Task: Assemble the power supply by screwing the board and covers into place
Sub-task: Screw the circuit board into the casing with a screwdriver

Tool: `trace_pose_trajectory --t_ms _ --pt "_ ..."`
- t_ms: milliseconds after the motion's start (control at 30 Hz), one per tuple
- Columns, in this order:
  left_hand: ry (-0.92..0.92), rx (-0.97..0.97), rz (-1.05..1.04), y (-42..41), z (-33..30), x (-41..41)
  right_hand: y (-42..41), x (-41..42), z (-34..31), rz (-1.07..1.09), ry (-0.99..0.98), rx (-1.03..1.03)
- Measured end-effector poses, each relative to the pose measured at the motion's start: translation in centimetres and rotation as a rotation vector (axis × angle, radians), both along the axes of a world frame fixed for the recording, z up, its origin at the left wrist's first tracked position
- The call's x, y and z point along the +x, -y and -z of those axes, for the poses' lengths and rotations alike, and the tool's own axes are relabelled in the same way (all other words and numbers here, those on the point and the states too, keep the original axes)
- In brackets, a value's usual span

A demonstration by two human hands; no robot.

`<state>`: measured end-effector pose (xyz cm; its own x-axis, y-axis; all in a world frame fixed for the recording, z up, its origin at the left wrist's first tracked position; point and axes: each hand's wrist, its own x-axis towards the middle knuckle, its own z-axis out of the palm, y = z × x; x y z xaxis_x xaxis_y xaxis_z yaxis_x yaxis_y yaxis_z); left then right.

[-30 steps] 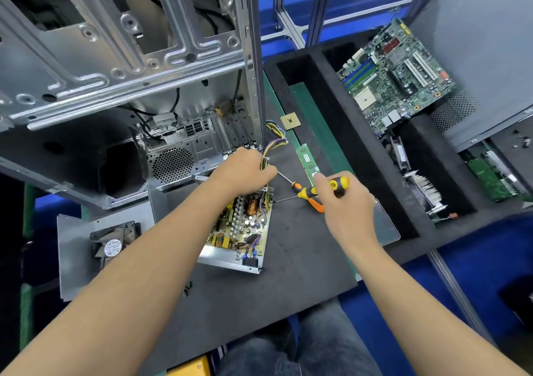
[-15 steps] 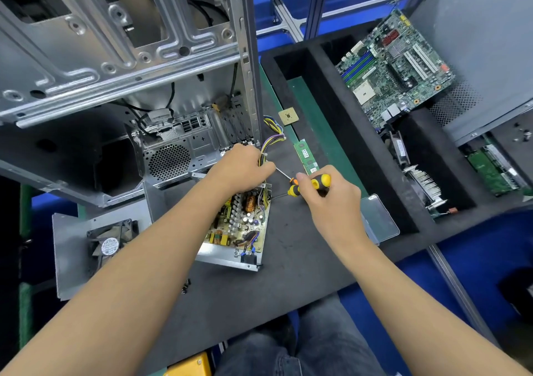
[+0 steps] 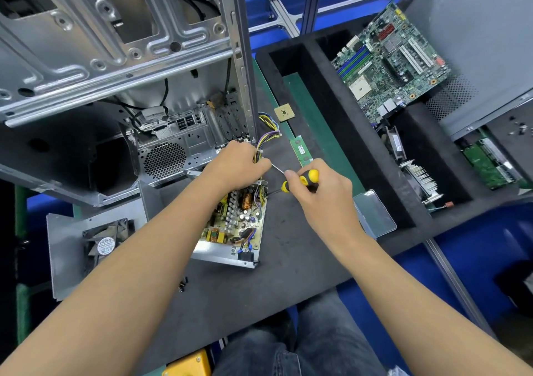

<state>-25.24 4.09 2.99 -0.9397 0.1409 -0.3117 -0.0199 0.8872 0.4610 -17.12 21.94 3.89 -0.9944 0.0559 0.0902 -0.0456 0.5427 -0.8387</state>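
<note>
The power supply board (image 3: 235, 220), yellow with capacitors and a copper coil, lies in its open metal tray (image 3: 219, 256) on the dark mat. My left hand (image 3: 236, 165) grips the bundle of coloured wires (image 3: 266, 136) at the board's far end. My right hand (image 3: 317, 191) holds a yellow and black screwdriver (image 3: 301, 179); its dark shaft points left at the board's far right corner. A second thin metal shaft runs between the two hands. A grey cover panel with a black fan (image 3: 105, 244) lies at the left.
An open computer case (image 3: 115, 67) stands at the back left. A CPU chip (image 3: 284, 113) and a RAM stick (image 3: 301, 150) lie on the green strip. A black foam tray (image 3: 375, 150) holds a motherboard (image 3: 389, 61) and heatsink (image 3: 418, 179). Small screws (image 3: 183, 285) lie near the front.
My right hand has moved left with the screwdriver, bringing its tip up to the board's far corner. My left hand stays on the wires.
</note>
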Motion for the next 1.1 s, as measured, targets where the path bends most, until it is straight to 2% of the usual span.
trace_pose_trajectory --t_ms 700,1100 --pt "-0.006 -0.028 -0.006 0.1 0.5 -0.2 0.4 0.4 -0.8 -0.116 -0.104 0.103" --pt "-0.009 -0.018 -0.005 0.0 0.5 -0.1 0.5 0.5 -1.4 -0.119 -0.082 0.097"
